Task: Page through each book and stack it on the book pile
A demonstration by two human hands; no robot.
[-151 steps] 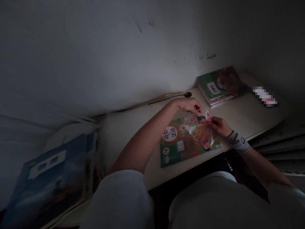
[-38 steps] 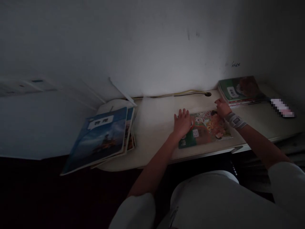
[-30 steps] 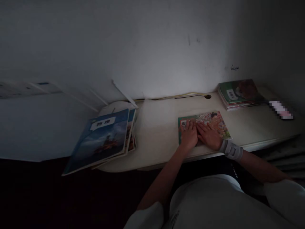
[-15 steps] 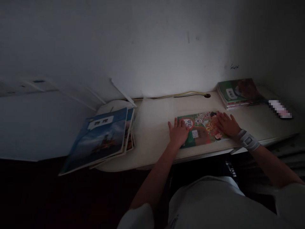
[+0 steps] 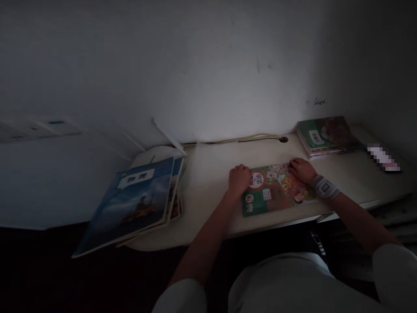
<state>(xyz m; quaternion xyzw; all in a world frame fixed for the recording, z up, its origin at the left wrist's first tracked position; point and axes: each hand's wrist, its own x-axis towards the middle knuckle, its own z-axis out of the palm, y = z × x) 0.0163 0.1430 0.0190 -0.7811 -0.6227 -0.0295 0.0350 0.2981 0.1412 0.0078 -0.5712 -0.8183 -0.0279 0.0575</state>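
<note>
A green and orange textbook [image 5: 265, 198] with a colourful illustrated cover lies flat on the white desk [image 5: 208, 191]. My left hand [image 5: 239, 179] is closed at the book's upper left corner, its fingers curled over the edge. At the far right part of the top edge, my right hand [image 5: 302, 170] also has curled fingers on the book, with a grey band [image 5: 326, 188] on that wrist. The fingertips of both hands are partly hidden.
To the left, a stack of blue-covered textbooks [image 5: 137, 195] overhangs the desk's end. Behind my right hand sits a pile of green books [image 5: 325, 132], with a phone [image 5: 384, 158] beside it. A yellow cable [image 5: 250, 137] runs along the wall into a round hole [image 5: 283, 139].
Both hands have gone from lying flat with spread fingers on the cover to curling at the book's edges. My left hand has uncovered the lower left cover. The view has tilted up slightly.
</note>
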